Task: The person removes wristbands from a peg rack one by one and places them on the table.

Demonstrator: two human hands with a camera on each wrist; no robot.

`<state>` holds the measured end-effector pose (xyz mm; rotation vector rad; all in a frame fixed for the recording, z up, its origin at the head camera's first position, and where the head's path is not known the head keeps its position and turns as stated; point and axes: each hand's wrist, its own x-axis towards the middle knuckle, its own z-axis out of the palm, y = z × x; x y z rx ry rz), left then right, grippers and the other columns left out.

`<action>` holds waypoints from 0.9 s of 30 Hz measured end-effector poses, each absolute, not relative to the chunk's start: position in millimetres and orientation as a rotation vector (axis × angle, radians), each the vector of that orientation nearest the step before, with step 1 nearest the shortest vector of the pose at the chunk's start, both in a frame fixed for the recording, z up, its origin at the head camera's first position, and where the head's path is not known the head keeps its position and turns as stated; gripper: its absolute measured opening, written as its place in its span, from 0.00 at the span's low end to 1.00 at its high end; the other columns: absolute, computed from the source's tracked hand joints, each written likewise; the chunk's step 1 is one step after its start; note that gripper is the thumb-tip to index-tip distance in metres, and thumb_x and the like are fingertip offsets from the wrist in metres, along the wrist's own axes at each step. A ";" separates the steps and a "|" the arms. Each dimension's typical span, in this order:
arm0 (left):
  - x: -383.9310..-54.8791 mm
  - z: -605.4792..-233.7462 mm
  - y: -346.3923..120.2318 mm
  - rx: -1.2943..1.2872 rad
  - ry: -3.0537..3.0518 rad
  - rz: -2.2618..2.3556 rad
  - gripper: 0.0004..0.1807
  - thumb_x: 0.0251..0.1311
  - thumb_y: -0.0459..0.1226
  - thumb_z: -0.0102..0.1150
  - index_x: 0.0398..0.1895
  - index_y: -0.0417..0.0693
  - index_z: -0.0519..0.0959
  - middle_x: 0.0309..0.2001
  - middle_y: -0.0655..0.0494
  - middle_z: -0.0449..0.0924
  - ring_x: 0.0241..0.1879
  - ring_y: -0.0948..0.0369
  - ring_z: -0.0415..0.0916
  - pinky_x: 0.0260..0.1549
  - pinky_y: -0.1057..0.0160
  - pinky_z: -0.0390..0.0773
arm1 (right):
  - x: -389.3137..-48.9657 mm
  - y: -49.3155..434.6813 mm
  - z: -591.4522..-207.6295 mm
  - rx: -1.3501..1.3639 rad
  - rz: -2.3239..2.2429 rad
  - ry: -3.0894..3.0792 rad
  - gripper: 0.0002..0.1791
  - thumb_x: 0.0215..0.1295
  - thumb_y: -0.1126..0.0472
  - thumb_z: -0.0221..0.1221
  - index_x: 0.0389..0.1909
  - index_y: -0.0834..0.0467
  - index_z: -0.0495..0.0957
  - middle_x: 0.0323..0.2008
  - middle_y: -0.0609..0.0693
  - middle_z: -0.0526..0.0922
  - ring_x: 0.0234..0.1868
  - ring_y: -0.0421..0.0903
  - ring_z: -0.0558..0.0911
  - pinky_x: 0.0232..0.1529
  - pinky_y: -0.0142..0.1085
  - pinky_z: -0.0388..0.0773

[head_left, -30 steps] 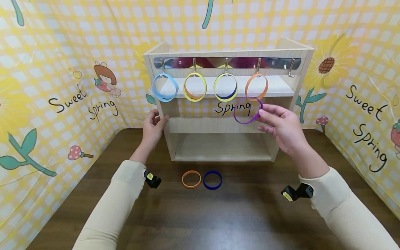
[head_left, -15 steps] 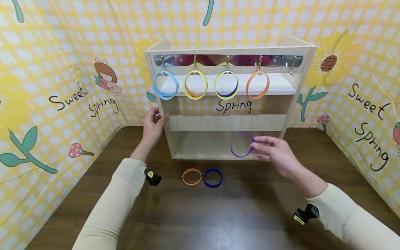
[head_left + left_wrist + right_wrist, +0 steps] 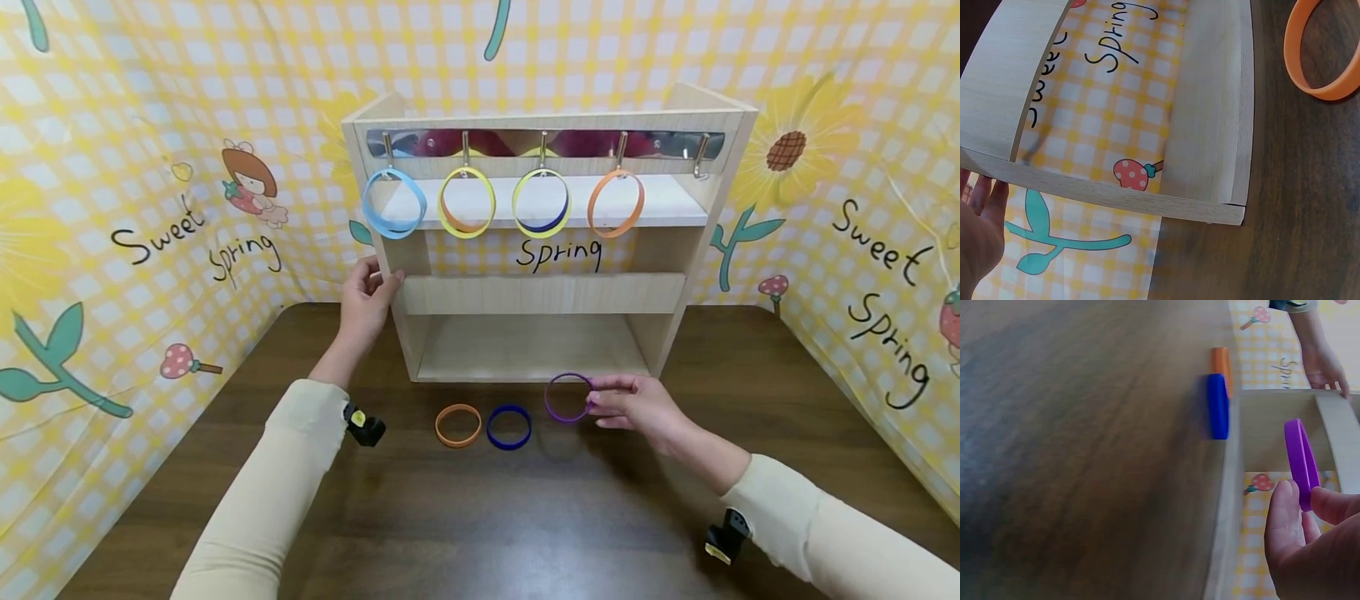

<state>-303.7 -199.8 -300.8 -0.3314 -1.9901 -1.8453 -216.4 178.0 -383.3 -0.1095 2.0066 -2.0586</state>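
My right hand pinches a purple silicone wristband by its right side, low in front of the shelf. In the right wrist view the purple wristband stands on edge between thumb and fingers. My left hand grips the left side panel of the wooden shelf, thumb on the front edge. On the table, left of the purple band, lie a dark blue wristband and an orange wristband side by side.
Along the shelf's top runs a metal hook rail. From its hooks hang light blue, yellow and orange bands; the rightmost hook is bare. Patterned cloth surrounds the brown table.
My right hand has moved down from below the hooks to near the table's surface, carrying the purple wristband. My left hand has stayed on the shelf's side panel.
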 end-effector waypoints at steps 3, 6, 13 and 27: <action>-303.6 -300.3 -200.0 -0.340 -1.978 -1.847 0.20 0.65 0.31 0.55 0.57 0.29 0.69 0.51 0.41 0.73 0.45 0.63 0.75 0.43 0.66 0.74 | -218.0 177.2 -391.1 -0.085 -2.039 2.010 0.18 0.65 0.71 0.58 0.53 0.74 0.71 0.35 0.56 0.84 0.37 0.46 0.85 0.39 0.39 0.81; -304.2 -299.6 -200.2 -0.350 -1.968 -1.853 0.21 0.65 0.30 0.55 0.58 0.28 0.68 0.54 0.35 0.71 0.44 0.63 0.75 0.42 0.67 0.74 | -219.1 176.6 -397.7 -0.085 -2.006 2.026 0.20 0.65 0.71 0.59 0.55 0.76 0.69 0.38 0.61 0.84 0.37 0.47 0.85 0.40 0.41 0.81; -303.7 -300.2 -200.2 -0.354 -1.976 -1.845 0.22 0.65 0.30 0.55 0.59 0.26 0.67 0.56 0.32 0.69 0.44 0.63 0.75 0.42 0.66 0.74 | -218.2 175.2 -408.6 -0.083 -1.957 2.046 0.23 0.64 0.72 0.59 0.56 0.78 0.67 0.38 0.62 0.83 0.37 0.49 0.85 0.39 0.42 0.82; -303.6 -300.8 -200.4 -0.355 -1.985 -1.844 0.21 0.66 0.31 0.55 0.59 0.27 0.68 0.54 0.34 0.70 0.44 0.63 0.75 0.43 0.65 0.75 | -219.0 171.9 -418.3 -0.074 -1.893 2.059 0.22 0.63 0.72 0.59 0.56 0.78 0.68 0.39 0.60 0.84 0.37 0.49 0.85 0.36 0.41 0.82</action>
